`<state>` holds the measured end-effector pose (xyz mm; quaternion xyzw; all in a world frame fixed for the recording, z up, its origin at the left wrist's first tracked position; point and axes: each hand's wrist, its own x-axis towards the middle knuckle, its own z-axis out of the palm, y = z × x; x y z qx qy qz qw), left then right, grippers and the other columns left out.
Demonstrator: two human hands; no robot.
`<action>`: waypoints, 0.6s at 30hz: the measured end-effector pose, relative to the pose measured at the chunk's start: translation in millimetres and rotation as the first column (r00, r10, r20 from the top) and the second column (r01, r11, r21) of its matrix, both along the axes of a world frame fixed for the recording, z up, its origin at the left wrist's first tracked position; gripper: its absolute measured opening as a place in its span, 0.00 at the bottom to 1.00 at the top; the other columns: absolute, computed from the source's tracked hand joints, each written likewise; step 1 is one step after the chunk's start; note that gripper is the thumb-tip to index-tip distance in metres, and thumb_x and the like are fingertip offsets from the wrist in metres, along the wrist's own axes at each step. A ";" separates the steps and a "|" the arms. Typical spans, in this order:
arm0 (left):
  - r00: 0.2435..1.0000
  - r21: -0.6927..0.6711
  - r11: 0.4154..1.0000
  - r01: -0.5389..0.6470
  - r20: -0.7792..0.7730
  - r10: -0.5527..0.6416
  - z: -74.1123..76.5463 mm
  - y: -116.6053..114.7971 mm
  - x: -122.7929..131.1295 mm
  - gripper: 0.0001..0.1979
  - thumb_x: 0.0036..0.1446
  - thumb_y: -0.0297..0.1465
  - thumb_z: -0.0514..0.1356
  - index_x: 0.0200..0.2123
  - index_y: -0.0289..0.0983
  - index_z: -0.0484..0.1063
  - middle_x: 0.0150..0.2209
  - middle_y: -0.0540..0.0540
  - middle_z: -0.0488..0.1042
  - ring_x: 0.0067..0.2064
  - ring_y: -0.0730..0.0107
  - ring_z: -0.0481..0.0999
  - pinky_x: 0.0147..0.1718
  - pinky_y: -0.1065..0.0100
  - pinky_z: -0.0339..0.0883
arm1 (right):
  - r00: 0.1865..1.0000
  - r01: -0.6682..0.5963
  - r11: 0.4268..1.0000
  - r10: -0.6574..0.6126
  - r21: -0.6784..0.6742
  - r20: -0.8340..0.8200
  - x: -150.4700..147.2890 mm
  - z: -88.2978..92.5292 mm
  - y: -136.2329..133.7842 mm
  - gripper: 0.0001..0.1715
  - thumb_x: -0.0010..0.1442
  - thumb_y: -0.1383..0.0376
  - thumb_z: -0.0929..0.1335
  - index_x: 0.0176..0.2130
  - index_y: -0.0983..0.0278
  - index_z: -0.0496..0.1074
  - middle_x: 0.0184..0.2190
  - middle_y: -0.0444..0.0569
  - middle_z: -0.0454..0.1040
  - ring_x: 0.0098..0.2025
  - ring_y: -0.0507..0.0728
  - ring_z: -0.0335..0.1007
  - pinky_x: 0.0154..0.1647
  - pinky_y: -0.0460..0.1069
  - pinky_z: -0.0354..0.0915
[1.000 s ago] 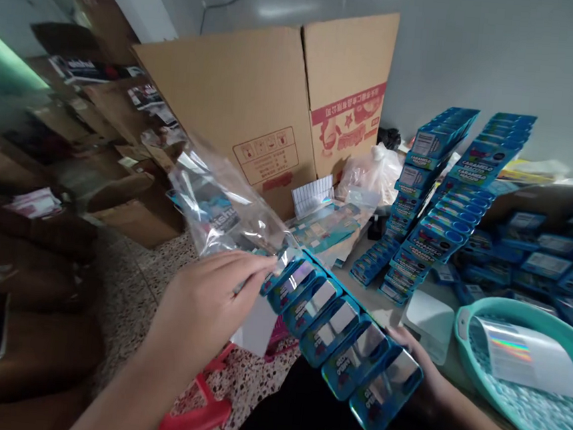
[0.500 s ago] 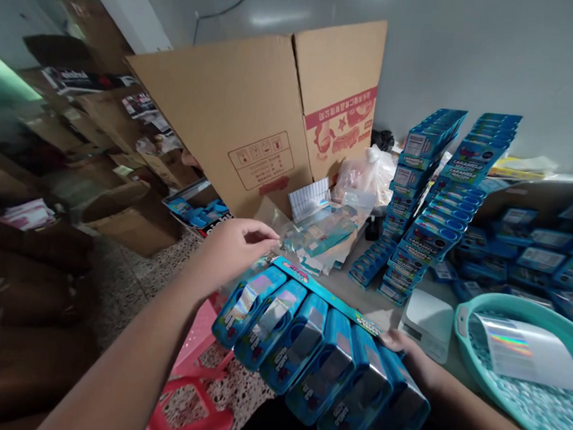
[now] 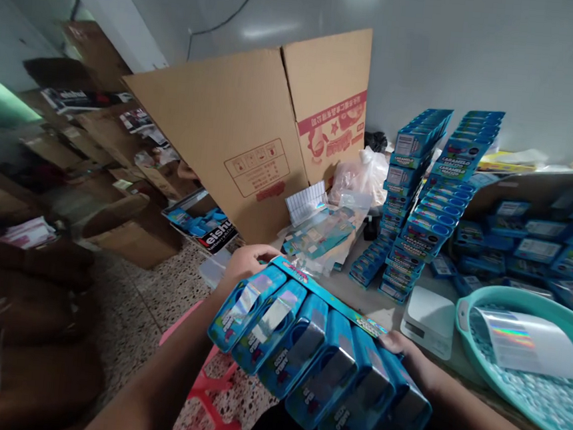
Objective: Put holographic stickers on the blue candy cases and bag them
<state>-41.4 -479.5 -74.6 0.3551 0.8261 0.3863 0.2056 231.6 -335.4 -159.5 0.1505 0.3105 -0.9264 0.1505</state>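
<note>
I hold a row of several blue boxes (image 3: 305, 350) with shiny windows, pressed together side by side in front of me. My left hand (image 3: 245, 261) grips the far left end of the row, fingers curled over its top edge. My right hand (image 3: 402, 349) presses against the right end, mostly hidden behind the boxes. A clear plastic bag (image 3: 214, 269) lies below on the floor near my left hand.
A big open cardboard carton (image 3: 254, 125) stands behind. Two tall leaning stacks of blue boxes (image 3: 419, 193) rise on the table, beside a white scale (image 3: 428, 318) and a teal basin (image 3: 530, 350) holding a holographic sheet. A red stool (image 3: 205, 395) sits below.
My left hand let go of the clear plastic bag, which dropped away, and moved onto the left end of the box row. The row tilted flatter and closer to me.
</note>
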 end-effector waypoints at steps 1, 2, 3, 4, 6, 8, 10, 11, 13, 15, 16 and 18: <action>0.999 0.024 0.999 -0.025 0.040 0.024 1.7 -2.4 0.2 0.17 0.46 0.42 0.67 0.34 0.37 0.82 0.35 0.42 0.83 0.40 0.56 0.82 0.38 0.65 0.74 | 1.000 0.013 1.000 -0.013 -0.007 0.001 -0.4 0.7 -0.4 0.36 0.45 0.46 0.73 0.43 0.70 0.81 0.37 0.60 0.83 0.42 0.67 0.81 0.58 0.60 0.67; 0.995 0.049 0.997 -0.057 0.090 0.052 4.6 -4.9 0.4 0.18 0.45 0.43 0.68 0.34 0.36 0.81 0.34 0.42 0.83 0.39 0.57 0.82 0.37 0.65 0.74 | 1.000 0.030 0.999 -0.030 -0.020 0.000 -0.6 0.7 -1.0 0.35 0.44 0.46 0.73 0.42 0.70 0.81 0.36 0.60 0.83 0.42 0.67 0.81 0.58 0.59 0.67; 0.987 0.070 0.993 -0.091 0.139 0.080 8.6 -7.4 0.7 0.19 0.43 0.44 0.70 0.34 0.36 0.81 0.34 0.42 0.83 0.37 0.58 0.82 0.36 0.66 0.74 | 0.999 0.042 0.998 -0.043 -0.036 -0.003 -0.7 -0.1 -1.8 0.34 0.45 0.46 0.73 0.41 0.70 0.81 0.36 0.59 0.83 0.42 0.67 0.81 0.58 0.59 0.67; 0.978 0.086 0.989 -0.122 0.177 0.105 13.6 -9.8 1.0 0.19 0.42 0.44 0.72 0.33 0.36 0.81 0.33 0.43 0.83 0.36 0.60 0.81 0.35 0.67 0.74 | 0.999 0.051 0.997 -0.052 -0.052 -0.007 -0.8 -1.3 -2.5 0.33 0.45 0.46 0.73 0.41 0.70 0.82 0.35 0.59 0.83 0.42 0.67 0.81 0.58 0.59 0.67; 0.970 0.096 0.984 -0.150 0.207 0.127 25.9 -13.7 2.1 0.18 0.40 0.43 0.73 0.30 0.36 0.80 0.31 0.44 0.82 0.33 0.64 0.80 0.33 0.69 0.72 | 0.997 0.072 0.995 -0.072 -0.072 -0.008 -1.1 -4.0 -3.5 0.31 0.47 0.47 0.73 0.41 0.69 0.82 0.35 0.59 0.83 0.42 0.67 0.81 0.58 0.59 0.67; 0.979 0.084 0.989 -0.125 0.170 0.110 39.3 -15.9 3.6 0.17 0.42 0.43 0.74 0.29 0.37 0.80 0.29 0.46 0.81 0.31 0.67 0.79 0.31 0.70 0.71 | 0.996 0.086 0.994 -0.087 -0.073 -0.005 -1.9 -4.8 -3.7 0.30 0.47 0.48 0.73 0.41 0.69 0.82 0.35 0.58 0.83 0.41 0.66 0.80 0.56 0.60 0.68; 0.989 0.076 0.993 -0.094 0.124 0.084 52.0 -16.0 6.2 0.16 0.44 0.43 0.73 0.31 0.38 0.81 0.30 0.47 0.81 0.31 0.68 0.78 0.31 0.71 0.71 | 0.995 0.095 0.994 -0.095 -0.061 -0.002 -3.4 -2.4 -3.6 0.29 0.47 0.48 0.74 0.40 0.68 0.82 0.35 0.58 0.83 0.40 0.65 0.80 0.56 0.59 0.68; 0.992 0.068 0.995 -0.079 0.099 0.072 57.6 -15.5 8.1 0.15 0.44 0.42 0.73 0.32 0.39 0.81 0.31 0.47 0.82 0.32 0.68 0.79 0.32 0.71 0.71 | 0.995 0.098 0.994 -0.099 -0.047 -0.009 -4.3 -0.1 -3.5 0.29 0.47 0.48 0.74 0.40 0.68 0.82 0.36 0.58 0.83 0.40 0.65 0.80 0.56 0.59 0.68; 0.998 0.037 0.998 -0.048 0.050 0.046 67.0 -14.7 13.8 0.14 0.46 0.41 0.72 0.35 0.41 0.82 0.34 0.48 0.83 0.35 0.66 0.80 0.34 0.70 0.72 | 0.995 0.096 0.995 -0.096 -0.029 -0.030 -6.0 5.1 -3.5 0.29 0.47 0.49 0.74 0.41 0.68 0.81 0.38 0.58 0.83 0.41 0.65 0.80 0.56 0.58 0.68; 1.000 -0.011 1.000 -0.024 -0.002 0.024 73.6 -16.0 22.4 0.12 0.49 0.41 0.70 0.36 0.42 0.83 0.35 0.48 0.83 0.36 0.64 0.81 0.35 0.68 0.74 | 0.995 0.087 0.996 -0.088 -0.035 -0.048 -6.9 9.3 -3.3 0.29 0.48 0.50 0.74 0.43 0.67 0.81 0.40 0.57 0.83 0.42 0.65 0.80 0.58 0.59 0.67; 0.999 -0.030 0.999 -0.027 -0.042 0.026 75.8 -17.9 27.8 0.11 0.50 0.40 0.69 0.36 0.43 0.83 0.35 0.49 0.83 0.35 0.64 0.81 0.34 0.68 0.74 | 0.994 0.090 0.995 -0.092 -0.043 -0.051 -6.9 10.6 -3.1 0.29 0.48 0.50 0.74 0.44 0.67 0.81 0.40 0.57 0.83 0.42 0.65 0.81 0.59 0.60 0.67; 0.982 -0.027 0.997 -0.069 -0.178 0.063 77.7 -23.5 40.4 0.07 0.53 0.39 0.67 0.35 0.45 0.83 0.34 0.51 0.83 0.35 0.64 0.81 0.33 0.67 0.74 | 0.992 0.113 0.992 -0.116 -0.053 -0.047 -6.3 11.5 -2.3 0.30 0.48 0.51 0.74 0.46 0.66 0.80 0.41 0.56 0.83 0.42 0.66 0.81 0.60 0.61 0.66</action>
